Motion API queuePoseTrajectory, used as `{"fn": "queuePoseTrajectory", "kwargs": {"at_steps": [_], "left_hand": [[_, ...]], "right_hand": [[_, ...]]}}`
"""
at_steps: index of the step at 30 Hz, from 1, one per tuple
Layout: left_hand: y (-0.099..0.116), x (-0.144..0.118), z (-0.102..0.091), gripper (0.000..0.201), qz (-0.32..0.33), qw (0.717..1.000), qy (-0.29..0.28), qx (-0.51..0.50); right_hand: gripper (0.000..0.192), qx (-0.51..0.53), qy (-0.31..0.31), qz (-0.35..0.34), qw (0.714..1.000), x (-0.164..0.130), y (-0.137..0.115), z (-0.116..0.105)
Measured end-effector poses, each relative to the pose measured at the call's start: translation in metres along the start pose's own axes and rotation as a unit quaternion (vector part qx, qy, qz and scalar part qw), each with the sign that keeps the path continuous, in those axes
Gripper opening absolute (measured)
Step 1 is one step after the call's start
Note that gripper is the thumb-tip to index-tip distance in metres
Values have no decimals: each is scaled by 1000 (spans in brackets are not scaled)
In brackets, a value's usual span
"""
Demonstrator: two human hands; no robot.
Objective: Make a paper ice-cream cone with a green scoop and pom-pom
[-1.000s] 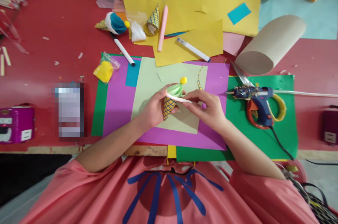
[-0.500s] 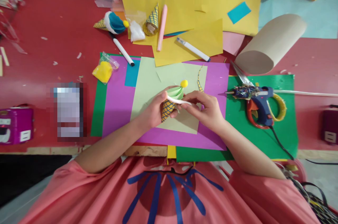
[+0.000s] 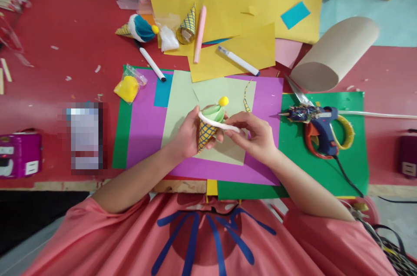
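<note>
My left hand point(image 3: 189, 135) is closed round a paper ice cream cone point(image 3: 206, 135), yellow with blue crossed lines, its tip pointing down toward me. Pale green folded paper point(image 3: 213, 113) fills the top, with a yellow ball point(image 3: 223, 101) at its peak. A white strip of soft clay point(image 3: 224, 126) lies along the cone's rim and stretches off to the right. Its free end is pinched between the thumb and fingers of my right hand point(image 3: 252, 133). Under both hands lies a pale green sheet point(image 3: 176, 106).
To the right, a glue gun point(image 3: 312, 122) rests over scissors point(image 3: 301, 93) and a yellow tape roll point(image 3: 345, 133). A cardboard tube point(image 3: 335, 54) lies behind. Farther back are a blue-topped cone point(image 3: 140, 27), a bare cone point(image 3: 188, 24), markers point(image 3: 239, 61) and bagged yellow clay point(image 3: 127, 88).
The cone has turned slightly in my left hand, showing more of its front. The white strip's free end has shifted a little right with my right hand.
</note>
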State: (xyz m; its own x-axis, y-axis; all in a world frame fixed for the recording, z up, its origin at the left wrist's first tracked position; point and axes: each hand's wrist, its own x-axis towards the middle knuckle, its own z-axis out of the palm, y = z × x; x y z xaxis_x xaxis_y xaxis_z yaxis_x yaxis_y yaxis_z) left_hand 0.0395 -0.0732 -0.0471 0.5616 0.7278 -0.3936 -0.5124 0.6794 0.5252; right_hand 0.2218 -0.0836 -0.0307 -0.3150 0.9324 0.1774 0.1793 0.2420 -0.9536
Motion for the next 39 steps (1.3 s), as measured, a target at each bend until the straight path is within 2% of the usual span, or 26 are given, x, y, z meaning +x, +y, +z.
{"fn": "queuePoseTrajectory", "kwargs": {"at_steps": [5,12,15,21,25,29,33,36,39], "left_hand": [[2,-1,-2,67,-13,999,-40,-16],[8,-6,6,37,-16,998,12,-67],[8,-6,6,40,-15,997,17,-71],[3,-6,-3,65,3,999,-4,-47],[3,-7,-4,63,5,998,-55,-15],[4,-5,0,58,19,999,-49,-7],[3,-1,3,66,3,999,-49,22],[2,0,3,65,21,998,-6,52],[2,0,2,47,72,991,82,78]], "right_hand": [[10,-20,-8,-61,998,0,2,-1],[17,-32,-17,-168,985,1,3,-1],[15,-37,-7,-147,988,1,3,1],[11,-48,-6,-128,991,0,6,2],[9,-59,-3,-102,993,1,5,2],[7,-66,-1,-61,996,2,4,2],[7,-50,-1,-37,998,2,4,2],[11,-26,11,-31,999,1,3,2],[13,-15,25,-32,999,0,3,3]]}}
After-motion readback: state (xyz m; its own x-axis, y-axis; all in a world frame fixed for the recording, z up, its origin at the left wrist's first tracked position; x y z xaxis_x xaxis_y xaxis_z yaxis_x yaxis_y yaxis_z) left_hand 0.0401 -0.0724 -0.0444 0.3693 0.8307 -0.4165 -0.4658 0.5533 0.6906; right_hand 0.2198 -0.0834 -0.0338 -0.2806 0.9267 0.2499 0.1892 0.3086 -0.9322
